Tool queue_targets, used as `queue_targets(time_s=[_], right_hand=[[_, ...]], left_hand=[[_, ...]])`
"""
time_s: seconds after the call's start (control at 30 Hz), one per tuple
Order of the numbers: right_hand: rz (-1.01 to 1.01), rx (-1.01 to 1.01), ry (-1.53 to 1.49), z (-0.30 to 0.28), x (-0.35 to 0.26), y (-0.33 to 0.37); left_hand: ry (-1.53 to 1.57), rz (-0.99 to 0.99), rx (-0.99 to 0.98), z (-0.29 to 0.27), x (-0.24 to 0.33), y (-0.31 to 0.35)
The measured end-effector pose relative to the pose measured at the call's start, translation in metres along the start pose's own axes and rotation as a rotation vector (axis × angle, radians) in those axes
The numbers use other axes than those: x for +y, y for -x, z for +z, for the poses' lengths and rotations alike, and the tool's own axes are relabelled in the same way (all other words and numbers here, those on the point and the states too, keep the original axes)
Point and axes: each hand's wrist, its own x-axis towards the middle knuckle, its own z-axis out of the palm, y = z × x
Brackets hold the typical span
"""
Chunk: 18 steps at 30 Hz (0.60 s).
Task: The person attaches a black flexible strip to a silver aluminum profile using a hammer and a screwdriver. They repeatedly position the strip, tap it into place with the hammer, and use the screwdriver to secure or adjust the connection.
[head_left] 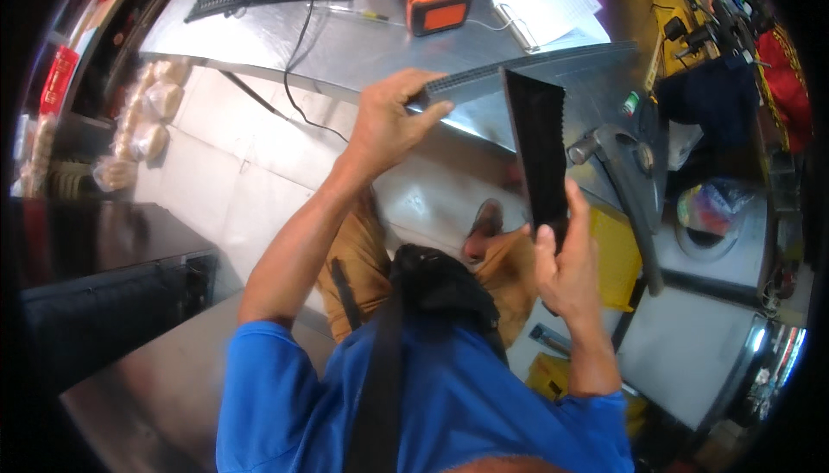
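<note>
Blue shirt (458, 387) nearest. Right hand (567, 270), part-curled, grips lower end of black strip (540, 141); left hand (389, 119) pinches left end of grey strip (473, 82). Both strips at near edge of worktop (259, 52).

From the wearer's head, a wide fisheye looks steeply down and slightly forward — so near that the blue shirt (466, 387) fills the lower middle. The left hand (390, 115) and right hand (570, 270) sit at middle range, above the pale floor (220, 162); beyond them — toward the top — spreads the steel workbench (246, 40).
</note>
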Motion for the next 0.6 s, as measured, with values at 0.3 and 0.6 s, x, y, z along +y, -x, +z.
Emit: queue_targets(time_s=[0.3, 0.6], right_hand=[[-0.127, -0.155, 0.174, -0.010, -0.021, -0.011], [-0.130, -0.217, 0.225, -0.016, -0.025, -0.018]], left_hand=[[0.001, 0.120, -0.026, -0.005, 0.003, -0.003], [-0.049, 0.180, -0.024, -0.005, -0.005, -0.004]])
